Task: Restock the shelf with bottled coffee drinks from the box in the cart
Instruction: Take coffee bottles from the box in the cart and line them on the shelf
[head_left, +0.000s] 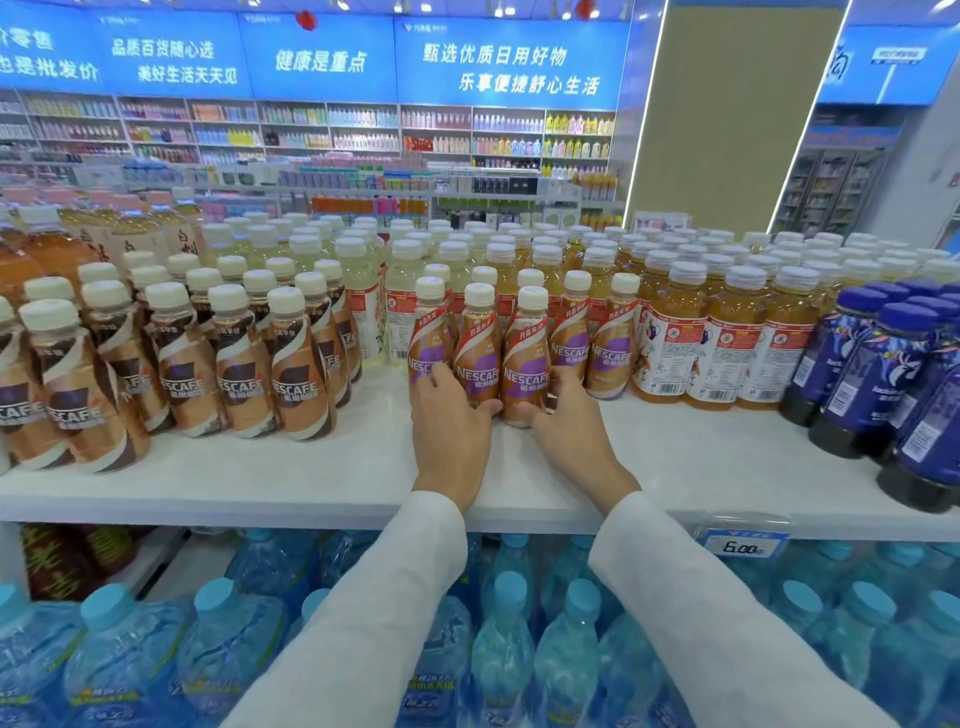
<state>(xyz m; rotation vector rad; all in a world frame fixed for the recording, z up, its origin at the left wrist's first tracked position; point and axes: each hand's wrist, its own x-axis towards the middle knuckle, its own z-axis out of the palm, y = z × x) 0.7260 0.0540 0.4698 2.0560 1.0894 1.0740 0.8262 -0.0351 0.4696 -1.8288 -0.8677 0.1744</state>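
A small group of Nescafe coffee bottles with purple labels and cream caps stands upright on the white shelf (311, 467), in front of the tea bottles. My left hand (449, 421) wraps around the lower part of the front middle bottle (477, 358), fingers also touching the bottle to its left (428, 343). My right hand (571, 415) cups the base of the front right bottle (527, 364) from the right side. Both bottles stand on the shelf surface. The box and the cart are out of view.
Brown-labelled Nescafe bottles (239, 374) fill the shelf to the left, orange tea bottles (727, 338) and dark blue bottles (883, 374) to the right. Blue water bottles (519, 649) crowd the shelf below. A price tag (743, 545) hangs on the shelf edge.
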